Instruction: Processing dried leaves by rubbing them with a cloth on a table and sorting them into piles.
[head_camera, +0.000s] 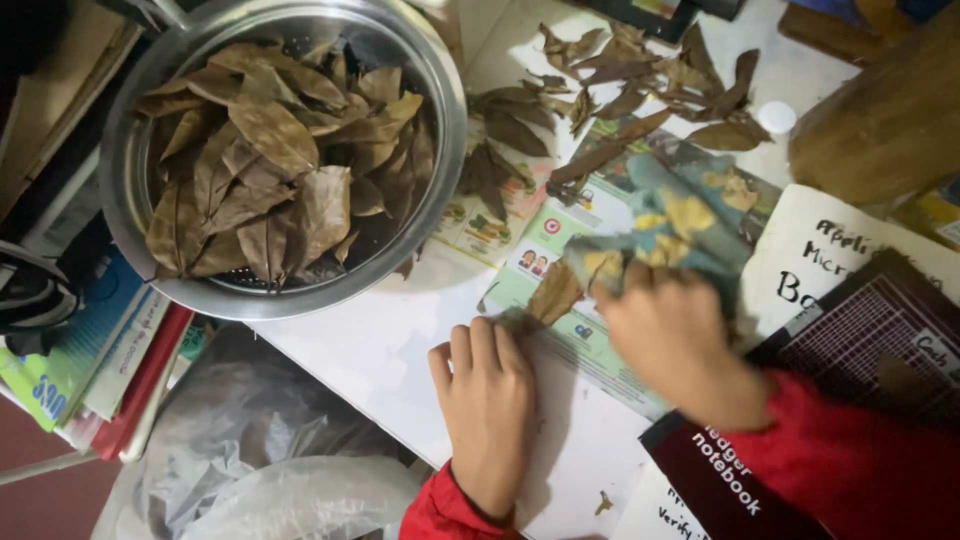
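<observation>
Down at the white table (390, 350), the head camera showed both hands working on one dry brown leaf (553, 293). The left hand (487, 405) lay flat, palm down and fingers together, its fingertips pressing the near end of that leaf against a printed paper sheet (590, 345). The right hand (672, 340), blurred by motion, was closed around a crumpled blue-green and yellow cloth (660, 225), which sat on the leaf's far end. Both wrists wore red sleeves (850, 460).

At upper left stood a steel colander (445, 130), heaped with more dry leaves (280, 160). A loose pile of leaves (640, 80) was scattered across the top of the table, well apart from the hands, with a small white cap (776, 117) just beside it. A dark ledger notebook (850, 350) lay under the right forearm. Off the table's left edge sat a stack of books (90, 350), and below it clear plastic bags (270, 460).
</observation>
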